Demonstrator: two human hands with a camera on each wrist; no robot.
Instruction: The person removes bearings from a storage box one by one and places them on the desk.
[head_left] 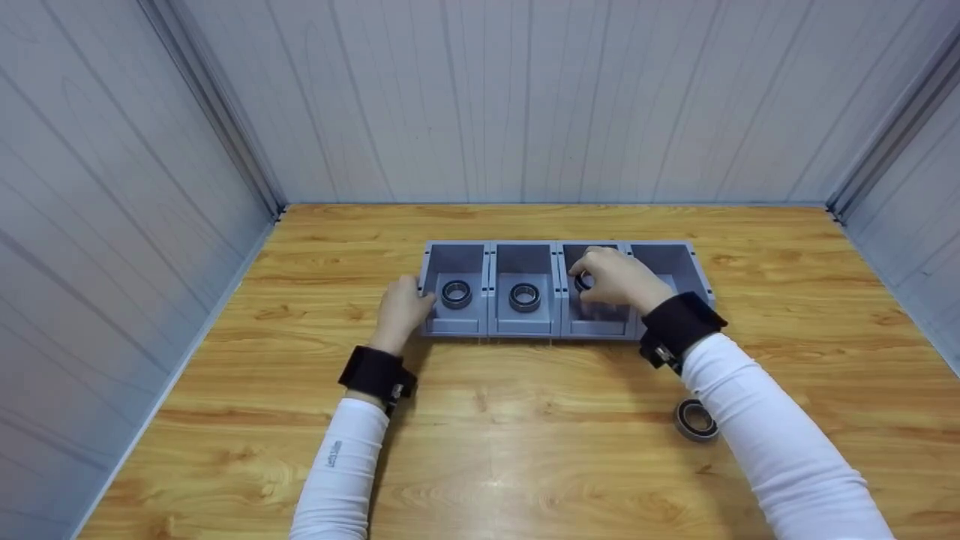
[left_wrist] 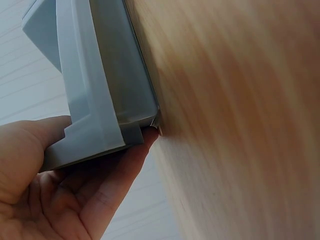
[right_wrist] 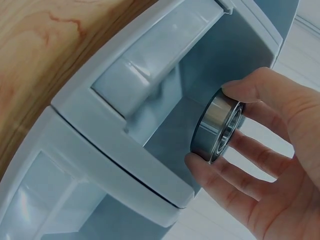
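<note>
Four-sided grey plastic bins [head_left: 523, 330] stand joined in a row on the wooden table. My right hand [head_left: 616, 279] is over the third bin from the left, pinching a ball bearing [right_wrist: 214, 129] between thumb and fingertips. In the right wrist view this bearing is tilted on its edge at the bin's opening. At the row's left end, my left hand [head_left: 401, 309] grips the side of the leftmost bin [left_wrist: 95, 120], thumb on one side and fingers on the other. One bearing [head_left: 456, 295] lies flat in the leftmost bin, another bearing [head_left: 524, 298] in the second.
Another bearing [head_left: 694, 420] lies on the table [head_left: 487, 450] beside my right forearm, partly covered by the sleeve. The rightmost bin [head_left: 664, 259] is partly hidden by my right hand and wrist strap. Pale panel walls [head_left: 487, 105] enclose the table's back and sides.
</note>
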